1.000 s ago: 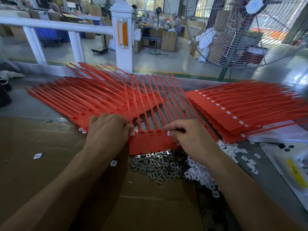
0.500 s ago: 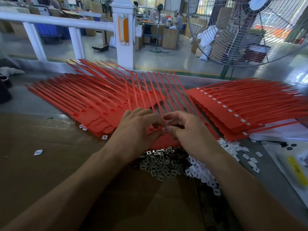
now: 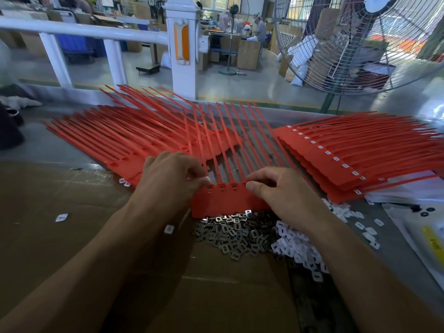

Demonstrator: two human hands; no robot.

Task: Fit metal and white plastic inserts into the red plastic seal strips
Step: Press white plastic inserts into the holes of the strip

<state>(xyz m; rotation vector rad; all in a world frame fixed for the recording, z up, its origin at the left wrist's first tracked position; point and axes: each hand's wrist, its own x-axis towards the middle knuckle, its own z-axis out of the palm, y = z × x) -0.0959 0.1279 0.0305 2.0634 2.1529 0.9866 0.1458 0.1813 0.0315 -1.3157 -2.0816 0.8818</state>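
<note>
A joined set of red seal strips [image 3: 225,200] lies in front of me, its flat tag end towards me and its thin tails fanning away. My left hand [image 3: 170,181] has its fingers curled at the set's left top edge, where a small white insert shows at the fingertips. My right hand [image 3: 281,188] is curled at the set's right top edge, thumb pointing left. A heap of metal inserts [image 3: 235,234] lies just below the set, and a heap of white plastic inserts [image 3: 298,248] is to its right.
A pile of red strips with empty sockets [image 3: 120,140] fans out on the left; a pile with white inserts fitted [image 3: 348,159] lies on the right. Brown cardboard [image 3: 60,236] covers the near table. A white bag [image 3: 427,236] sits far right. A large fan [image 3: 360,44] stands behind.
My left hand moved right onto the strip set half a second ago and has now drawn back to its left edge. Three sockets between my hands are uncovered again.
</note>
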